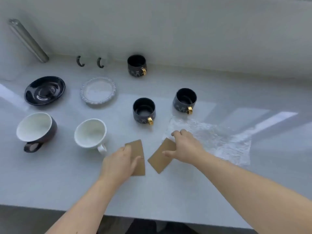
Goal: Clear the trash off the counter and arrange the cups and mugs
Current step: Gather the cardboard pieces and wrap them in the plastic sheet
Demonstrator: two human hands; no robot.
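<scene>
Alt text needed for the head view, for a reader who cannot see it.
A person's left hand and right hand each press on a brown cardboard piece on a white counter, the right beside crinkled clear plastic wrap. Behind stand three dark gold-handled mugs, two white-lined cups and two saucers.

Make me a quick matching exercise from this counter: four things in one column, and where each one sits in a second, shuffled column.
Things:
1. dark saucer
2. clear plastic sheet
3. white cup
4. left cardboard piece

Places:
A. under the left hand
B. far left, behind the dark-sided cup
C. right of the right hand
D. just left of the cardboard pieces

Pairs: 1-B, 2-C, 3-D, 4-A
</scene>
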